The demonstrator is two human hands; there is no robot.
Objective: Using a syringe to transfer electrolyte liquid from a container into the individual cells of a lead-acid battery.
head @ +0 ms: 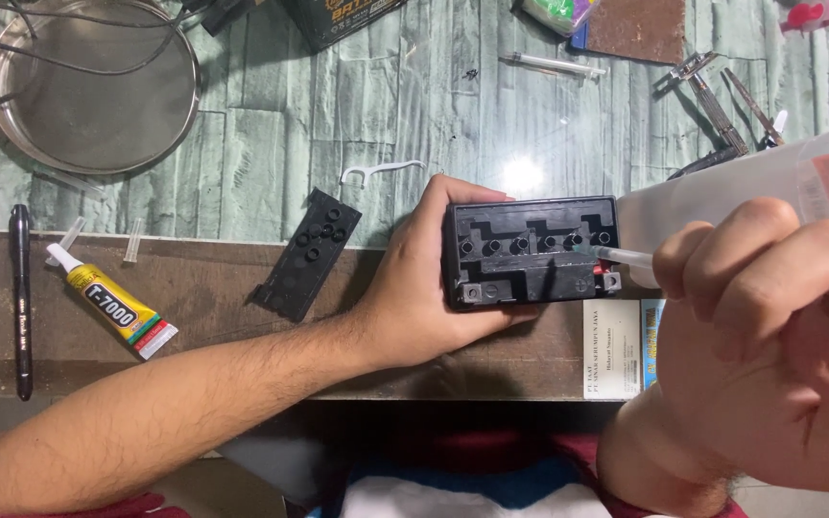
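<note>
My left hand (414,288) grips the left end of a small black battery (530,251) that stands on the table edge, its top showing a row of several round filler holes. My right hand (769,336) is closed around a translucent white squeeze bottle (722,192). The bottle's thin clear nozzle (616,254) reaches toward one of the holes near the battery's right end. A black cap strip (307,253) with round plugs lies to the left of my left hand, apart from the battery.
A round metal pan (93,86) sits at the back left. A yellow glue tube (112,302) and a black pen (21,297) lie at the left. A white floss pick (381,171), a syringe (554,64), metal tools (722,105) and a printed card (611,350) lie around.
</note>
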